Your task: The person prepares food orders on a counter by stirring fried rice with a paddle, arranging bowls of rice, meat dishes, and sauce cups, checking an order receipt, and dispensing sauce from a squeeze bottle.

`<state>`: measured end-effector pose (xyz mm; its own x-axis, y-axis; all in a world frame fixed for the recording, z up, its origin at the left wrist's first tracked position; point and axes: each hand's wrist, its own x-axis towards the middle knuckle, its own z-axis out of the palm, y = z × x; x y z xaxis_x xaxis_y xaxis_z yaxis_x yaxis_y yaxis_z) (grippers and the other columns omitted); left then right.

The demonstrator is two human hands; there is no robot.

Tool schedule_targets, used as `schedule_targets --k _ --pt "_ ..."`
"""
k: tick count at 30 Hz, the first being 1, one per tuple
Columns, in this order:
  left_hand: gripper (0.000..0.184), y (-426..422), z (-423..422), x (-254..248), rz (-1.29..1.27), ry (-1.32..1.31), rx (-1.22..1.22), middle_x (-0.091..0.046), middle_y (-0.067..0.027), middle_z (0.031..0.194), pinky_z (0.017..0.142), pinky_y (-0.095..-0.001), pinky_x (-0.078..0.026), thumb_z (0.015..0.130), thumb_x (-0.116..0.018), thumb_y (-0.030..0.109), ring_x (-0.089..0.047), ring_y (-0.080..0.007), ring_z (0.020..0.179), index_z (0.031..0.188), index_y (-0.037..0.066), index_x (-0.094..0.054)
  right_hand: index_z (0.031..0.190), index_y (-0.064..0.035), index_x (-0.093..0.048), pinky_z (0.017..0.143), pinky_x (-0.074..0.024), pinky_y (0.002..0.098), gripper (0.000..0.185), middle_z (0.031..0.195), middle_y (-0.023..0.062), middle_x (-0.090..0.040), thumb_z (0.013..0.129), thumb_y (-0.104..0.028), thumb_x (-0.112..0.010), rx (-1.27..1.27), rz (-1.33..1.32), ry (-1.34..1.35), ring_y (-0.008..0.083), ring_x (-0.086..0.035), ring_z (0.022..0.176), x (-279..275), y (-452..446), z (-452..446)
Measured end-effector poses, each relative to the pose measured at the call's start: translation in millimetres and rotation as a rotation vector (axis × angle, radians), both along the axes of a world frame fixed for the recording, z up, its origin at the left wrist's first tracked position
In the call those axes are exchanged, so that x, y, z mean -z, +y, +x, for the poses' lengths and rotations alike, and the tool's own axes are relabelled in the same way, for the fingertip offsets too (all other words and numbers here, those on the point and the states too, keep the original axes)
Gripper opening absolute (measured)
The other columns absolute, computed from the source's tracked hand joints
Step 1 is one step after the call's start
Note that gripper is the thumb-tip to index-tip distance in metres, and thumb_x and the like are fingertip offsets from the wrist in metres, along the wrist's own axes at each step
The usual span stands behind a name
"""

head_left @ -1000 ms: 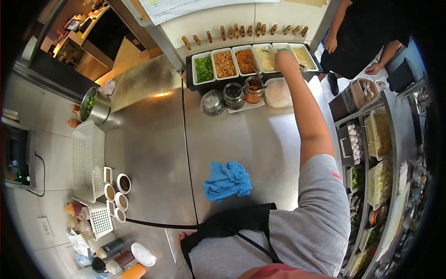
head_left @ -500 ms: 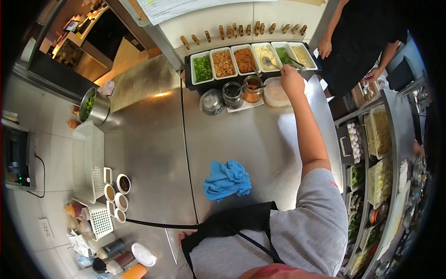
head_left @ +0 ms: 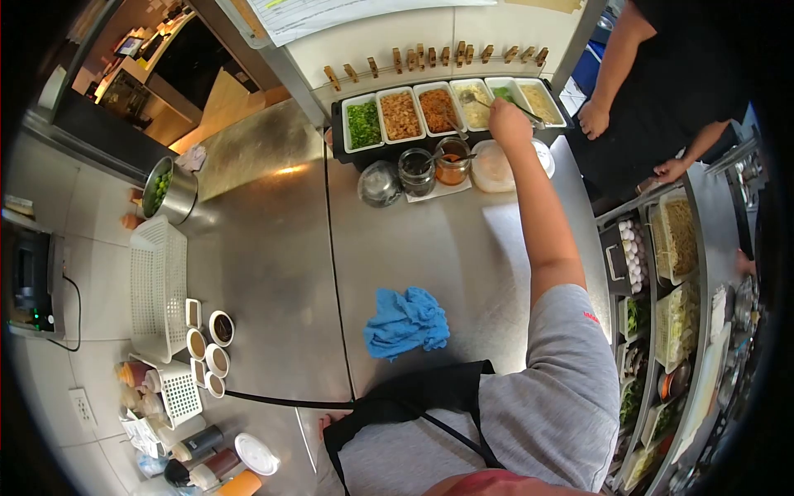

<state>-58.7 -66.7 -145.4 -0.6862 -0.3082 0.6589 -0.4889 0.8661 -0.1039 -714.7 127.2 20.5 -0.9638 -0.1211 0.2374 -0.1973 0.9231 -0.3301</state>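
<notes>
My right hand [head_left: 510, 124] is closed round a metal spoon [head_left: 470, 97], reaching across the counter. The spoon's bowl is at a white container of pale yellow chopped food [head_left: 473, 114]. This container sits in a black tray [head_left: 351, 157] with others of chopped green onion [head_left: 363, 124], brown bits [head_left: 400, 114] and orange-red shreds [head_left: 437, 107]. Below my right hand are a plastic tub [head_left: 492, 167] and a glass jar of orange sauce [head_left: 452, 165]. My left hand [head_left: 323, 424] barely shows at the counter edge beside my apron; its fingers are mostly hidden.
A crumpled blue cloth [head_left: 406, 322] lies on the steel counter [head_left: 265, 256]. White baskets [head_left: 157, 281] and small sauce cups [head_left: 217, 360] stand at left. A person in black [head_left: 653, 107] stands at back right, beside food shelves [head_left: 674, 322].
My right hand has shifted slightly left, and the spoon's bowl has moved up and left in the pale yellow food's container. The other person's arms have moved.
</notes>
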Motion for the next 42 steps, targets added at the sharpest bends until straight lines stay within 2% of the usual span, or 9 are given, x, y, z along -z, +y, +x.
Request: schedule_targets --k 8,27,30,33,35,38,39,40,42 --pt "0.015 0 -1 2 0.011 -0.001 -0.015 -0.052 -0.0064 0.103 0.079 -0.0414 -0.039 0.074 -0.056 0.032 -0.05 -0.0289 0.095 0.086 0.025 -0.06 0.086 -0.0044 -0.055 0.071 -0.045 0.042 0.02 0.086 0.0201 -0.059 0.078 -0.015 -0.04 0.093 0.063 -0.094 0.0331 -0.057 0.083 -17 17 28" --pt "0.016 4 7 2 0.003 0.002 -0.032 -0.05 -0.0062 0.105 0.082 -0.0418 -0.038 0.074 -0.055 0.031 -0.048 -0.0288 0.098 0.088 0.024 -0.06 0.099 -0.0097 -0.055 0.073 -0.0455 0.039 0.026 0.103 0.0135 -0.054 0.077 -0.018 -0.043 0.169 0.204 -0.245 0.0301 -0.054 0.093 -30 -21 16" --pt "0.017 5 12 2 0.0 0.006 -0.036 -0.05 -0.0062 0.105 0.082 -0.0419 -0.038 0.075 -0.055 0.031 -0.048 -0.0288 0.098 0.089 0.024 -0.06 0.094 -0.0098 -0.057 0.071 -0.0463 0.0392 0.023 0.099 0.0133 -0.053 0.076 -0.017 -0.045 0.166 0.142 -0.076 0.0312 -0.054 0.091 -29 -14 34" --pt "0.017 7 13 3 -0.004 0.007 -0.043 -0.05 -0.0061 0.106 0.082 -0.042 -0.037 0.075 -0.055 0.031 -0.048 -0.0288 0.099 0.089 0.024 -0.06 0.078 -0.0066 -0.058 0.059 -0.0452 0.0397 0.02 0.079 0.0146 -0.056 0.075 -0.023 -0.049 -0.056 -0.072 0.228 0.0327 -0.056 0.071 -21 9 64" --pt "0.017 8 15 3 -0.009 0.001 -0.045 -0.05 -0.0061 0.106 0.083 -0.042 -0.037 0.075 -0.055 0.031 -0.048 -0.0288 0.099 0.089 0.024 -0.06 0.067 -0.0037 -0.056 0.053 -0.0417 0.0418 0.026 0.064 0.016 -0.055 0.076 -0.028 -0.051 -0.118 -0.116 0.03 0.0326 -0.053 0.059 -33 18 103" --pt "0.017 10 19 2 -0.019 -0.006 -0.06 -0.05 -0.0061 0.106 0.083 -0.0421 -0.037 0.075 -0.055 0.031 -0.047 -0.0288 0.1 0.089 0.024 -0.059 0.062 -0.0021 -0.056 0.049 -0.0392 0.0401 0.025 0.055 0.016 -0.053 0.074 -0.025 -0.058 -0.403 -0.26 -0.279 0.0297 -0.053 0.052 13 26 144" --pt "0.017 9 18 2 -0.022 -0.004 -0.062 -0.05 -0.0061 0.106 0.083 -0.0421 -0.037 0.075 -0.055 0.031 -0.047 -0.0288 0.1 0.09 0.024 -0.059 0.069 -0.0027 -0.059 0.054 -0.0428 0.0366 0.02 0.061 0.0142 -0.056 0.073 -0.022 -0.06 -0.457 -0.335 -0.498 0.0277 -0.056 0.059 11 17 170" --pt "0.017 10 19 2 -0.023 -0.003 -0.062 -0.05 -0.0061 0.107 0.083 -0.0421 -0.037 0.075 -0.055 0.031 -0.047 -0.0288 0.1 0.09 0.024 -0.059 0.082 -0.0049 -0.061 0.064 -0.0455 0.0338 0.023 0.077 0.0141 -0.059 0.072 -0.025 -0.061 -0.635 -0.455 -0.441 0.0271 -0.058 0.07 25 8 194" --pt "0.017 11 19 2 -0.023 -0.001 -0.059 -0.049 -0.0061 0.107 0.083 -0.0421 -0.037 0.075 -0.055 0.031 -0.047 -0.0288 0.1 0.09 0.024 -0.059 0.107 -0.0122 -0.052 0.086 -0.0369 0.0391 0.043 0.114 0.0132 -0.045 0.07 -0.031 -0.061 -0.948 -0.351 -0.451 0.032 -0.044 0.104 31 -12 243"
